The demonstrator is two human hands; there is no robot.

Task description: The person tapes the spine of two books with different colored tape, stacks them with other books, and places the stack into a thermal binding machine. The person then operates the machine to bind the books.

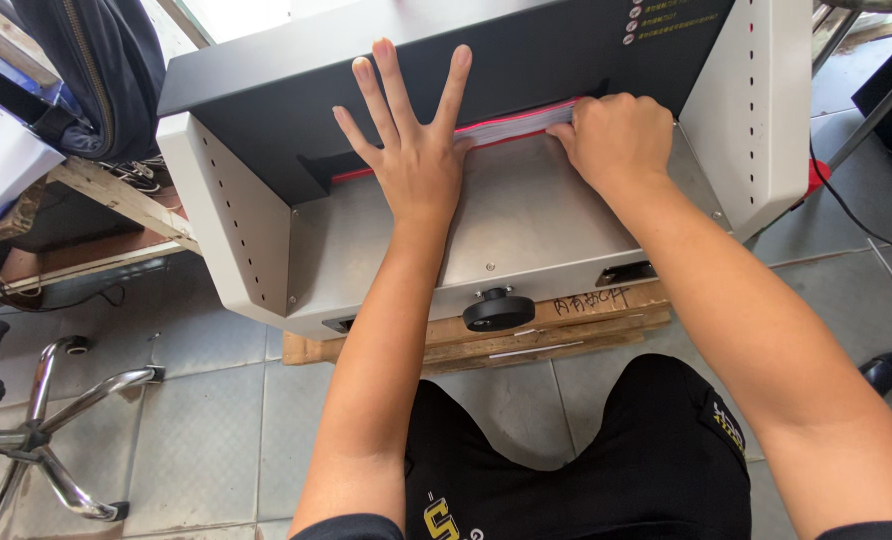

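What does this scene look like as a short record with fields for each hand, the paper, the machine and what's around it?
left hand: flat, fingers spread, on the machine's dark front panel just above the slot
right hand: curled, knuckles up, pressed against the paper stack's edge
paper stack: white sheets with a red edge, lying in the slot
machine: grey paper cutter, black knob at its front
support: wooden pallet on tiled floor
surroundings: chrome chair base at left

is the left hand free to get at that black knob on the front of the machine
Probably yes. The left hand lies flat and open on the machine's bed, holding nothing. The black knob sits on the front edge just right of that forearm, uncovered. The right hand stays at the paper stack.
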